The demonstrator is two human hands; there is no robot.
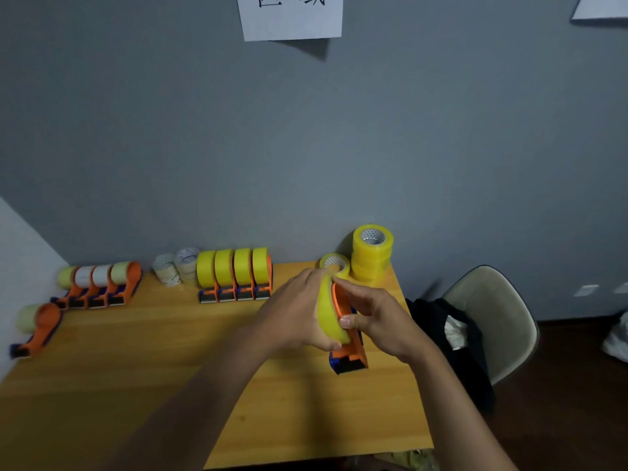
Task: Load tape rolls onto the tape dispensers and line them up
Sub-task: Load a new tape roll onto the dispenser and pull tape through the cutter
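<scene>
Above the right part of the wooden table (142,375), my left hand (292,314) grips a yellow tape roll (328,314) that sits on an orange tape dispenser (350,355). My right hand (377,321) grips the dispenser from the right, thumb lying across its orange frame. A row of several loaded yellow dispensers (234,277) stands at the back. Further left is a row of loaded pale-roll dispensers (98,283), and one more loaded dispenser (35,328) lies at the far left. A stack of yellow rolls (372,254) and a single yellow roll (334,263) stand at the back right.
Two pale loose rolls (175,266) sit by the wall between the rows. A grey wall (306,147) backs the table. Beside the table's right edge stands a beige chair (492,321) with dark clothing (441,331) on it.
</scene>
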